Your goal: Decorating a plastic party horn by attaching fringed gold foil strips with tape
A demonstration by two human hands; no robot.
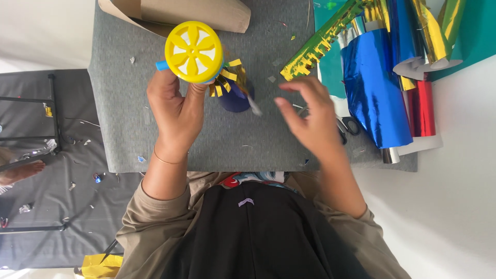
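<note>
— Where the left hand [175, 111] comes up over the grey mat [119, 103], what has it got?

— A yellow plastic disc with petal-shaped cutouts [194, 51], a wheel-like piece with a light blue stub [162, 65] poking out on its left. The fingers are closed around the underside of it, so that grip is clamped on the disc, held above the far part of the mat.

— And just behind it?

— A dark blue tube [235, 97] with a gold foil fringe [227, 80] around its top, just beside the disc and partly hidden by it. I cannot tell whether the two are joined.

— The right hand [310, 116]?

— Blurred, hovering near the tube with fingers spread apart, holding nothing. Black-handled scissors [349, 126] lie just past it, partly covered by the hand.

— What else is on the mat?

— A roll of brown paper [196, 13] at the far edge. To the right lie a strip of fringed gold foil [320, 44], a blue foil roll [372, 88], a red roll [422, 108], and gold rolls [431, 31] over a teal sheet [478, 36]. Small foil scraps are scattered about.
</note>
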